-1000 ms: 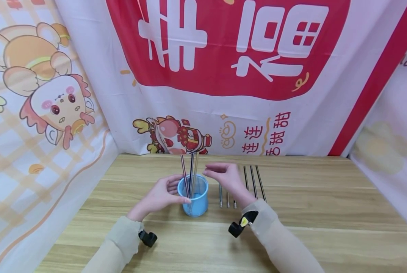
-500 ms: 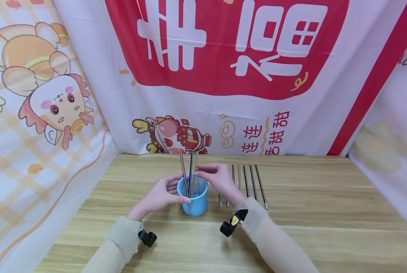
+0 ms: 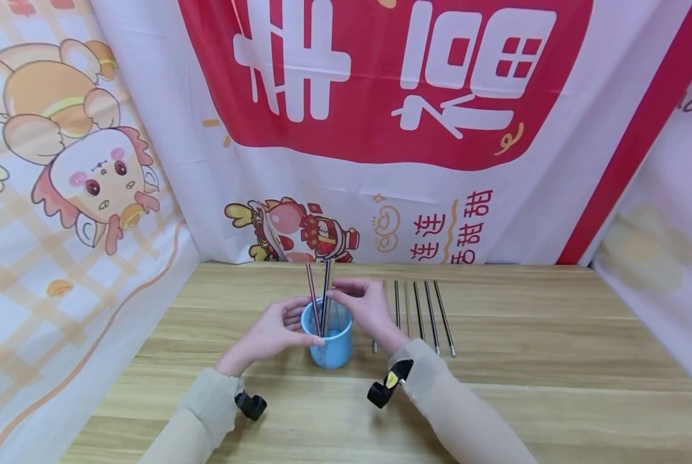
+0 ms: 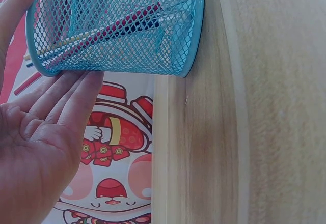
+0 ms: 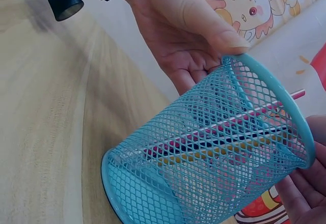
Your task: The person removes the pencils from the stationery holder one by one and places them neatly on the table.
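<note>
A blue mesh pen holder (image 3: 337, 353) stands upright on the wooden table. Three pencils lean in it: a reddish one (image 3: 312, 293), a dark blue one (image 3: 325, 293) and a tan one (image 3: 331, 272). My left hand (image 3: 272, 332) curves round the holder's left side; its thumb lies on the front rim, its fingers behind. The right wrist view shows that thumb (image 5: 232, 42) on the rim. My right hand (image 3: 370, 310) pinches the tan pencil just above the rim at the holder's right. Its fingertips are partly hidden in the right wrist view.
Several dark pencils (image 3: 432, 316) and a tan pencil (image 3: 407, 306) lie in a row on the table (image 3: 526, 374), right of the holder. My right hand and wrist cover part of the row. Printed cloth walls (image 3: 392, 212) enclose the back and sides.
My right hand has moved left to the holder and taken hold of the tan pencil, which has shifted slightly left toward the dark blue one. The left hand and holder keep their place.
</note>
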Tool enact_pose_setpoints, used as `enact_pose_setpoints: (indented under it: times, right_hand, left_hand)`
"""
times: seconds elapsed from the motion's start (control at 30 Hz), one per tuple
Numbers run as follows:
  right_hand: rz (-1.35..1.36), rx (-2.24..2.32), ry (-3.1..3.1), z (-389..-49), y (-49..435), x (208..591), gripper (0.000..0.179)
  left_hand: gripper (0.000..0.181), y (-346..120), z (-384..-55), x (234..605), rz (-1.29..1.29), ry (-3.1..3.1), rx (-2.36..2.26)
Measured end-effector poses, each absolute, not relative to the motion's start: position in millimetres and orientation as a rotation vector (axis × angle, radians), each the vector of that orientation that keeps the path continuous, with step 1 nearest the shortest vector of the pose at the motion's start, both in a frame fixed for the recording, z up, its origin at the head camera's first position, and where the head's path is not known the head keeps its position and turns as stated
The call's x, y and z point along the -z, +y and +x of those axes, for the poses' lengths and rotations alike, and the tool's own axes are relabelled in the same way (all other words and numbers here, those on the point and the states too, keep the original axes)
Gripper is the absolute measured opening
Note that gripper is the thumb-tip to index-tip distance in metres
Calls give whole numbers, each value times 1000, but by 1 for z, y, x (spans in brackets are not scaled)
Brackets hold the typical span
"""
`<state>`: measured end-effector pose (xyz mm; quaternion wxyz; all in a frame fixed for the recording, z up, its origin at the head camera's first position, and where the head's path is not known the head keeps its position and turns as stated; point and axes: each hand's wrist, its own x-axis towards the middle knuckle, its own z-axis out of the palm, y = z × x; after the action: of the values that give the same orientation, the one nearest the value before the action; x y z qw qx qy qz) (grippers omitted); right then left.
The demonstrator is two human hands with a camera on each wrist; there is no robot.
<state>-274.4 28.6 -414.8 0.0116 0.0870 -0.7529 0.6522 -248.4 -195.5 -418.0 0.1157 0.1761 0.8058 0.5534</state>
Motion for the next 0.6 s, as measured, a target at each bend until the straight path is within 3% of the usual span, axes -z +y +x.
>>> enact_pose_setpoints:
  times: [0.6]
  right_hand:
    - [204,-2073,-2273,-276,31,415,33]
  left_hand:
    - [82,-195,-249,418,517,2370,-1618]
